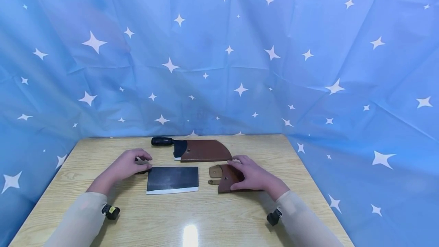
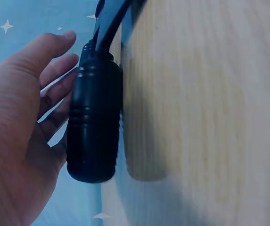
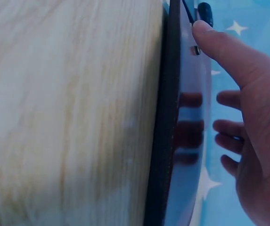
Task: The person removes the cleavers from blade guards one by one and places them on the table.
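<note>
A bare cleaver (image 1: 172,180) with a dark rectangular blade and a pale cutting edge lies flat on the table. My left hand (image 1: 127,164) is over its black ribbed handle (image 2: 94,122), fingers loosely bent and not closed round it. On the right lies a brown leather sheath (image 1: 226,176) with a snap and tan strap ends at its left side. Over its right part is my right hand (image 1: 255,175), thumb and fingers spread; in the right wrist view the fingers (image 3: 229,128) look apart from the leather, and their reflections show on it.
Behind them lies a second cleaver with a black handle (image 1: 162,141), its blade mostly inside another brown sheath (image 1: 207,151). The wood-grain table (image 1: 164,216) ends at a blue star-patterned curtain (image 1: 205,68). Each forearm wears a small black device (image 1: 111,212).
</note>
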`<state>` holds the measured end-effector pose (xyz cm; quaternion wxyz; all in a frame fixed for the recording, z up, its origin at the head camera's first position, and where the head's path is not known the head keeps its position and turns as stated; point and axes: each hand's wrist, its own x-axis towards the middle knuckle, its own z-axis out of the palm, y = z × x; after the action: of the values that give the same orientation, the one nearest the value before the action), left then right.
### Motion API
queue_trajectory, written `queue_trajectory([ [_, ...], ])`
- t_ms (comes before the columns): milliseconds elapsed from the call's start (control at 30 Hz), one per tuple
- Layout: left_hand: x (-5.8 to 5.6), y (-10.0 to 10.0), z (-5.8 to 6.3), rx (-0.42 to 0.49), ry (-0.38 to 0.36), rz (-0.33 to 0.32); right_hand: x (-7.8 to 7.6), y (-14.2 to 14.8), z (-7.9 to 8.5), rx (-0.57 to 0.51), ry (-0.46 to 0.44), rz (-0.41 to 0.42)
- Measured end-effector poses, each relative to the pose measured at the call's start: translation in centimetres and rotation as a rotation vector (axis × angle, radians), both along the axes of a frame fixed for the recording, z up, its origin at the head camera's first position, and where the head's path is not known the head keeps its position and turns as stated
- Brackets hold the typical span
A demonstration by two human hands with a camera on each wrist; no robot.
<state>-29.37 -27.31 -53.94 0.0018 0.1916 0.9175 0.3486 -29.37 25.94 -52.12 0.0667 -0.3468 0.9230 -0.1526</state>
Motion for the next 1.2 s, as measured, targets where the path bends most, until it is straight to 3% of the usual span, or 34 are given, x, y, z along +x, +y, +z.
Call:
queue_trajectory([
  [233,-1.2,1.0,0.5,-0.011,0.043,-0.002,-0.9,-0.7,0.5,-0.020,0.029,-0.012],
  [367,-2.4,1.8,0.9,-0.027,0.033,-0.010,-1.7,-1.3,0.6,-0.018,0.044,-0.023],
  [733,-5.5,4.4,1.4,-0.034,0.093,-0.007,-4.8,-4.7,1.1,-0.016,0.080,-0.015],
  [933,-6.9,4.8,1.0,-0.065,0.137,-0.012,-6.4,-6.5,1.1,0.000,0.091,-0.038],
  [1200,-8.5,5.2,0.5,-0.099,0.125,0.003,-8.0,-9.0,1.1,0.026,0.102,-0.046],
])
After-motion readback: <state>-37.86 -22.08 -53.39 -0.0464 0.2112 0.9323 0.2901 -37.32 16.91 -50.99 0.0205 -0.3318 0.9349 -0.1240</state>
